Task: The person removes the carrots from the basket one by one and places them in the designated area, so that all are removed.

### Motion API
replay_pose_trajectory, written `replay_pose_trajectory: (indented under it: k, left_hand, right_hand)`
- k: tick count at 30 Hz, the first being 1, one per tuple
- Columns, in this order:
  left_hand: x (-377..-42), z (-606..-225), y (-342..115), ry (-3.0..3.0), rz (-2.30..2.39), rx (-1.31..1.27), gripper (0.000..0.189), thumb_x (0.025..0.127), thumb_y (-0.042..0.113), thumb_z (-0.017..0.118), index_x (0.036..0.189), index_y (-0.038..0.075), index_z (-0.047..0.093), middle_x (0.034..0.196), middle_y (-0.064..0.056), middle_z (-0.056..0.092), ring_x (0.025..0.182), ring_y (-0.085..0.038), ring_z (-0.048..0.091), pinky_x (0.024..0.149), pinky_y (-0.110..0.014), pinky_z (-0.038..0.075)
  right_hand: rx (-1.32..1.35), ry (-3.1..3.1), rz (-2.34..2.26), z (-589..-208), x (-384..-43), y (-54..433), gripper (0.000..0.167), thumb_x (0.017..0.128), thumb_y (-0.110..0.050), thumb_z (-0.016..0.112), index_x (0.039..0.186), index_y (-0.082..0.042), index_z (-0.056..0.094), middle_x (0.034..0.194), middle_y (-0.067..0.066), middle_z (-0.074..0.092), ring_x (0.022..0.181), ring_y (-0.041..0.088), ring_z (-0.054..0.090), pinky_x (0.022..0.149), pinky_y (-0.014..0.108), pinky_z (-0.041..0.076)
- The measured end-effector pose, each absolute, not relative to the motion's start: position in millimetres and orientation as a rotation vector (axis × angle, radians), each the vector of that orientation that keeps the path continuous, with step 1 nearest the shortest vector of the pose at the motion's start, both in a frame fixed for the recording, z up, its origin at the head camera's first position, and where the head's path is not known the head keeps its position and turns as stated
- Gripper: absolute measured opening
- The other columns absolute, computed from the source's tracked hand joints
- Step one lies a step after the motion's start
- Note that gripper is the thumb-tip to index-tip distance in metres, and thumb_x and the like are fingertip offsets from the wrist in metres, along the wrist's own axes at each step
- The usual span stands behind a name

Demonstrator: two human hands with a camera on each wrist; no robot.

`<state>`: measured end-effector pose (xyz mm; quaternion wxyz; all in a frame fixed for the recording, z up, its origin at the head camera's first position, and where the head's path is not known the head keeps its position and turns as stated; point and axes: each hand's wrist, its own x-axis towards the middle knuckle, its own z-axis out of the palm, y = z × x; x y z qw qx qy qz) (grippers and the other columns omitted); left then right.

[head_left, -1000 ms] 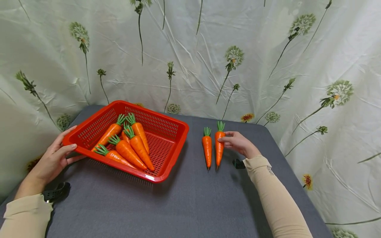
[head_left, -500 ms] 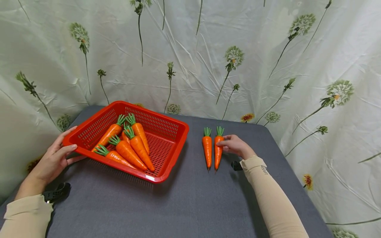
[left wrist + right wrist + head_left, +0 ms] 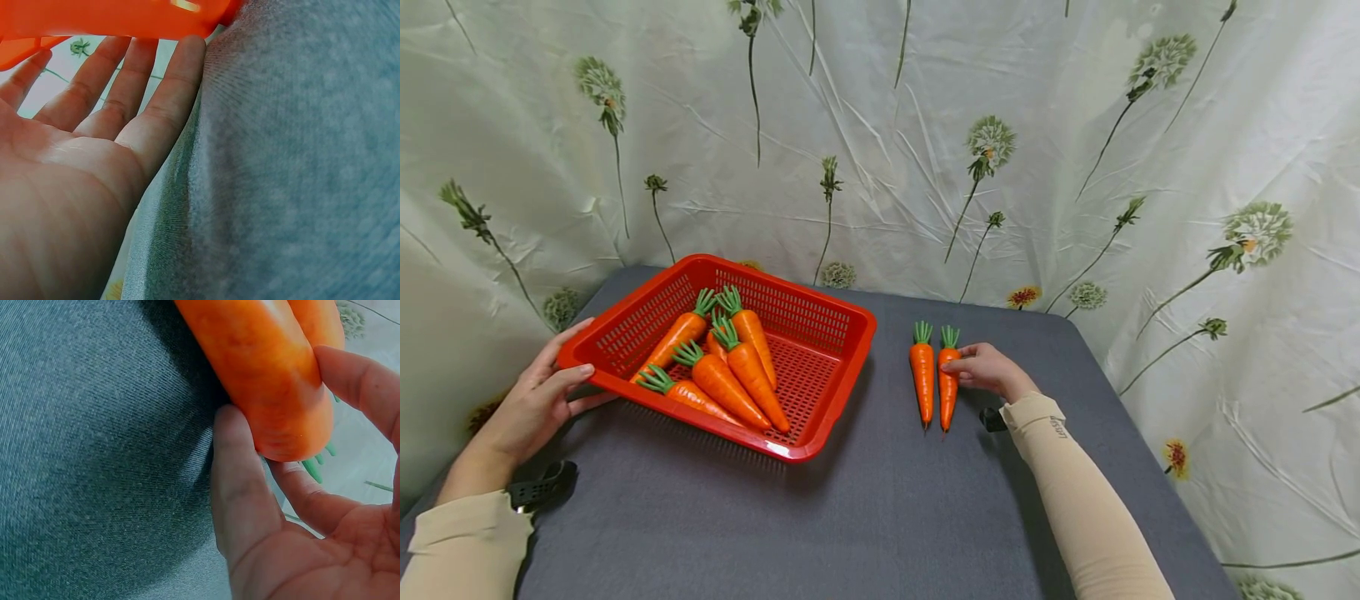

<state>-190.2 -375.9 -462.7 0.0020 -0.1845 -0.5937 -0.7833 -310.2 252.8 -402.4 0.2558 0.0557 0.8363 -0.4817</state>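
My right hand (image 3: 992, 368) holds an orange carrot (image 3: 948, 402) with a green top by its upper part, thumb and fingers on either side. The right wrist view shows that carrot (image 3: 269, 381) between the fingertips, close over the cloth. A second carrot (image 3: 922, 379) lies parallel, just left of it. At the left, my left hand (image 3: 535, 408) grips the near-left corner of a red slotted plastic basket (image 3: 808, 321), one digit over its rim. Under the red basket edge (image 3: 106, 19) in the left wrist view, the other fingers reach up. Several carrots (image 3: 730, 387) lie inside the basket.
A dark grey cloth (image 3: 865, 533) covers the table under everything. Behind and along the sides hangs a pale curtain (image 3: 880, 192) with a dandelion print. Black wrist straps (image 3: 542, 483) show at both cuffs.
My right hand has moved slightly left and toward me with its carrot, bringing it closer alongside the other one. The left hand and the basket have stayed put.
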Motion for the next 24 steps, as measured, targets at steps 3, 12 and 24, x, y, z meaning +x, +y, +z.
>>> replay_pose_trajectory:
  k: [3, 12, 24]
  left_hand:
    - [-189.8, -462.3, -376.2, -1.872, -2.450, -0.571, 0.065, 0.111, -0.005, 0.030, 0.169, 0.025, 0.028, 0.152, 0.013, 0.051, 0.126, -0.001, 0.066, 0.085, -0.028, 0.065]
    - [-189.1, -462.9, -376.6, -1.918, -2.419, -0.525, 0.065, 0.112, -0.003, 0.033, 0.169, 0.027, 0.027, 0.150, 0.015, 0.050, 0.123, 0.001, 0.066, 0.084, -0.026, 0.064]
    - [-188.7, -463.5, -376.8, -1.940, -2.396, -0.528, 0.065, 0.112, -0.003, 0.034, 0.170, 0.026, 0.026, 0.150, 0.014, 0.049, 0.123, 0.000, 0.066, 0.085, -0.026, 0.064]
  right_hand:
    - [0.155, 2.287, -1.285, -400.9, -309.8, 250.8, 0.072, 0.107, -0.016, 0.064, 0.161, 0.014, 0.028, 0.157, 0.031, 0.046, 0.106, 0.013, 0.067, 0.107, 0.034, 0.058]
    - [0.123, 2.290, -1.268, -397.0, -304.9, 249.5, 0.066, 0.108, -0.016, 0.063, 0.158, 0.014, 0.033, 0.155, 0.031, 0.049, 0.110, 0.017, 0.069, 0.112, 0.043, 0.056]
    - [0.123, 2.327, -1.206, -394.9, -305.9, 249.1, 0.064, 0.109, -0.020, 0.062, 0.157, 0.012, 0.035, 0.149, 0.029, 0.053, 0.113, 0.022, 0.069, 0.113, 0.047, 0.055]
